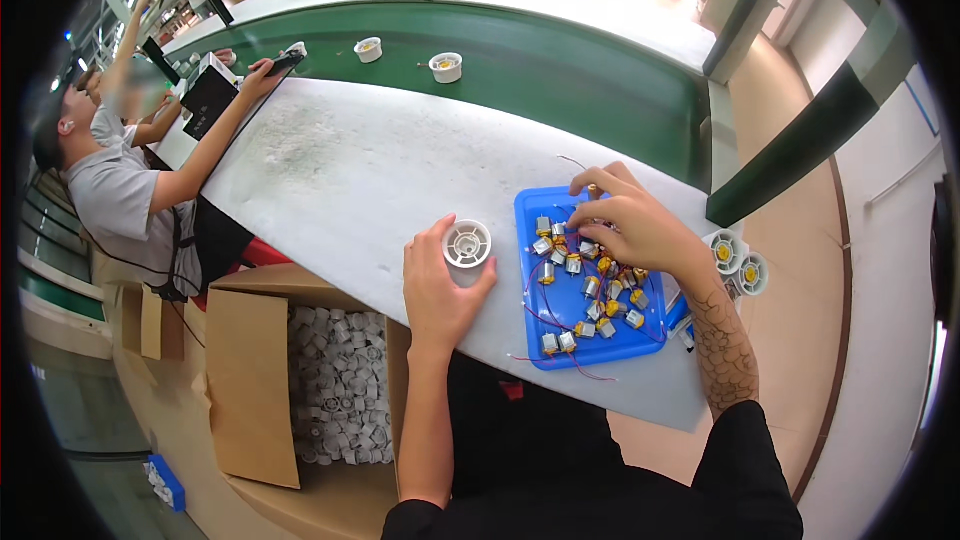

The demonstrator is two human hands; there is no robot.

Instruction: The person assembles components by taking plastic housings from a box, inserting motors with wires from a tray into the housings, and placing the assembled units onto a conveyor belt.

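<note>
My left hand [440, 285] is closed round the side of a white round plastic housing [467, 265] at the table's near edge; its open top shows spokes and a central ring. My right hand [635, 220] is over the far part of a blue tray [560, 312], fingers bent together on a small motor [592, 189] that they mostly cover. A thin wire sticks out beyond those fingers. Several small silver motors [592, 286] with yellow ends and red and blue wires lie loose in the tray.
A white worktable [340, 160] runs beside a green conveyor belt [560, 80] carrying white housings [446, 67]. An open carton [250, 380] of white plastic parts stands below left. More housings [751, 274] sit past my right arm, near a post [800, 145]. A co-worker [130, 175] sits at left.
</note>
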